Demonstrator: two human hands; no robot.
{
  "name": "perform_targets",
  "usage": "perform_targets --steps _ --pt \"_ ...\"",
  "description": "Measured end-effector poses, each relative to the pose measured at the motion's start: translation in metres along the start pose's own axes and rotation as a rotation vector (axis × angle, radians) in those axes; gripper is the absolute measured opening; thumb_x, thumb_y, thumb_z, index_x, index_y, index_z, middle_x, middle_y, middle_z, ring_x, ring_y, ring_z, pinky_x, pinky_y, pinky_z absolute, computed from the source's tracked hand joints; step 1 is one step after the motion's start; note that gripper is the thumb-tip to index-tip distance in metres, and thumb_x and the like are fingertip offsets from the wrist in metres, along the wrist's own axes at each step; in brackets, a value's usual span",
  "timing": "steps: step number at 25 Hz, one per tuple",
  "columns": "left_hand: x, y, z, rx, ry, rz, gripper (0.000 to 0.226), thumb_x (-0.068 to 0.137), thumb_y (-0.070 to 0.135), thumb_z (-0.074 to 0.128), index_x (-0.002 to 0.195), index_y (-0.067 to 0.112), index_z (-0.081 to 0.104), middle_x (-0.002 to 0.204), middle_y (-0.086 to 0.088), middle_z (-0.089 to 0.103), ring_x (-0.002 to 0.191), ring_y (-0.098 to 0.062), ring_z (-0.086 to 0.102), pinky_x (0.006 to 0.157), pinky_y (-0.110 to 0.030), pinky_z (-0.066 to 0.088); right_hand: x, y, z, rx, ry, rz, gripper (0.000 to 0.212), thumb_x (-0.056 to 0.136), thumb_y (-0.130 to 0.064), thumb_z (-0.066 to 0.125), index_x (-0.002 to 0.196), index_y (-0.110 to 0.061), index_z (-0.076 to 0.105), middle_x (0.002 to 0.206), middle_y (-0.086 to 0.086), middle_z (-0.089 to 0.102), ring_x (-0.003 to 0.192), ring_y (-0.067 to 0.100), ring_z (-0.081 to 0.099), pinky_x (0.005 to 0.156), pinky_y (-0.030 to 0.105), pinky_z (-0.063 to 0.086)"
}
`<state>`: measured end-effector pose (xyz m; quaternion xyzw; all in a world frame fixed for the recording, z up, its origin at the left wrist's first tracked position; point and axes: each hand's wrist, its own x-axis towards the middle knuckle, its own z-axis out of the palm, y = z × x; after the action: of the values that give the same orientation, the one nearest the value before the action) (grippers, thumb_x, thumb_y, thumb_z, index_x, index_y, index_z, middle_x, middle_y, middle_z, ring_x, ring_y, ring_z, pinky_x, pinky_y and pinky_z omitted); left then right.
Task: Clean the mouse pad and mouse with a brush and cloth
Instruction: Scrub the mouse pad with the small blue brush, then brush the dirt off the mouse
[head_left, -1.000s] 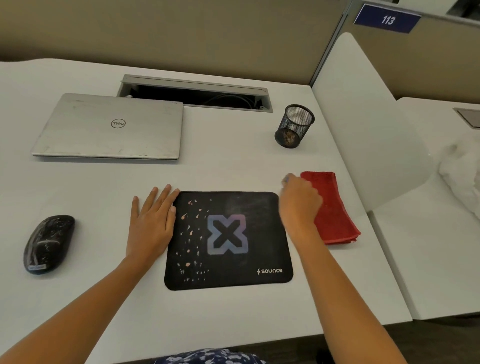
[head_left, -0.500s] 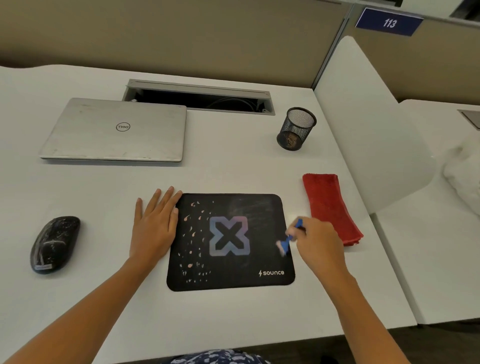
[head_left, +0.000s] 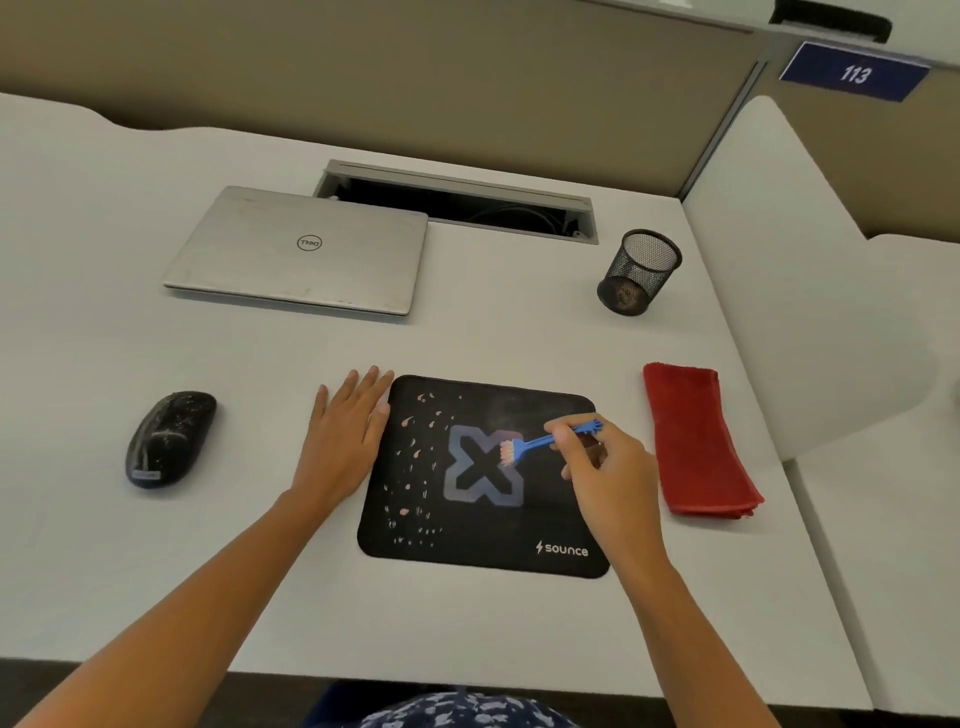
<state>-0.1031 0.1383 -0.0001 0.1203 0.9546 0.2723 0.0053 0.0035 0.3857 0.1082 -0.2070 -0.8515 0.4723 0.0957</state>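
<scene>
Brush (head_left: 540, 443) pinched in right hand (head_left: 613, 467); left hand (head_left: 343, 441) flat at pad (head_left: 467, 540) edge; sweep in short light strokes toward one side.

Office cubicle: desk (head_left: 519, 338), laptop (head_left: 296, 252), partition (head_left: 363, 78)

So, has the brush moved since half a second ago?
Yes. The brush has travelled left from the right edge of the mouse pad; its bristles now sit on the X logo.

One pad (head_left: 467, 545), one mouse (head_left: 169, 439), one brush (head_left: 540, 442), one cloth (head_left: 696, 441), one laptop (head_left: 301, 249), one mesh cup (head_left: 636, 273) on the surface (head_left: 519, 338).
</scene>
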Motion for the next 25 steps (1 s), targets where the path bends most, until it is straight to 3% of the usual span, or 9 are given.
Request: perform_targets --steps 3,7,10,12,16,19,22,25 --pt "-0.030 0.002 -0.020 -0.139 0.194 -0.068 0.041 0.101 0.032 0.036 0.139 0.020 0.046 0.156 0.001 0.029 0.147 -0.015 0.011 0.119 -0.042 0.013 -0.001 -0.019 0.021 -0.003 -0.084 -0.049 0.018 0.090 -0.031 0.060 0.104 -0.021 0.066 0.087 -0.003 0.067 0.070 0.005 0.060 0.059 -0.001 0.042" --pt "-0.081 -0.018 -0.061 -0.049 0.548 -0.066 0.024 0.093 0.007 0.056 0.114 0.013 0.066 0.132 0.000 0.058 0.139 -0.024 0.035 0.112 -0.048 0.027 -0.007 -0.043 0.058 0.057 -0.198 -0.108 0.011 0.088 -0.029 0.063 0.098 -0.026 0.066 0.086 -0.008 0.066 0.073 0.004 0.064 0.059 0.004 0.046" --pt "-0.104 -0.051 -0.090 -0.036 0.633 -0.216 0.024 0.092 0.016 0.058 0.115 0.014 0.063 0.131 -0.002 0.060 0.137 -0.024 0.036 0.111 -0.045 0.023 -0.010 -0.064 0.094 0.018 -0.277 -0.180 0.006 0.087 -0.036 0.063 0.093 -0.039 0.065 0.077 -0.019 0.064 0.072 0.001 0.063 0.069 0.011 0.048" --pt "-0.110 -0.076 -0.103 -0.061 0.564 -0.309 0.039 0.091 0.035 0.056 0.124 0.015 0.056 0.141 -0.003 0.051 0.141 -0.022 0.028 0.112 -0.045 0.020 -0.012 -0.081 0.119 0.060 -0.342 -0.193 0.006 0.089 -0.030 0.064 0.092 -0.034 0.066 0.077 -0.016 0.064 0.070 -0.001 0.060 0.064 0.009 0.046" --pt "-0.109 -0.131 -0.114 -0.052 0.296 -0.389 0.094 0.072 0.070 0.058 0.148 0.023 0.028 0.161 0.003 0.008 0.147 -0.022 0.004 0.114 -0.043 0.010 -0.017 -0.111 0.168 0.099 -0.430 -0.238 0.007 0.090 -0.025 0.063 0.089 -0.029 0.068 0.080 -0.023 0.062 0.073 0.003 0.060 0.065 0.012 0.046" --pt "-0.096 -0.167 -0.132 -0.097 0.036 -0.325 0.122 0.056 0.087 0.057 0.152 0.026 0.012 0.159 0.009 0.008 0.147 -0.018 0.007 0.116 -0.036 0.007 -0.019 -0.128 0.202 0.077 -0.504 -0.283 0.010 0.090 -0.021 0.064 0.086 -0.028 0.070 0.079 -0.024 0.064 0.069 0.007 0.059 0.064 0.017 0.046" --pt "-0.075 -0.188 -0.150 -0.113 -0.195 -0.248 0.131 0.040 0.090 0.055 0.147 0.038 0.000 0.158 0.007 0.012 0.147 -0.013 0.005 0.117 -0.031 -0.001 -0.018 -0.139 0.224 0.048 -0.527 -0.297 0.012 0.089 -0.019 0.065 0.083 -0.027 0.070 0.076 -0.021 0.065 0.068 0.008 0.059 0.065 0.021 0.047" --pt "-0.057 -0.203 -0.160 -0.119 -0.317 -0.137 0.124 0.042 0.091 0.056 0.141 0.048 -0.005 0.153 0.018 0.009 0.141 0.001 -0.004 0.113 -0.024 -0.010 -0.017 -0.147 0.243 0.025 -0.520 -0.287 0.011 0.088 -0.019 0.065 0.081 -0.027 0.069 0.077 -0.011 0.067 0.069 0.017 0.060 0.068 0.034 0.052"
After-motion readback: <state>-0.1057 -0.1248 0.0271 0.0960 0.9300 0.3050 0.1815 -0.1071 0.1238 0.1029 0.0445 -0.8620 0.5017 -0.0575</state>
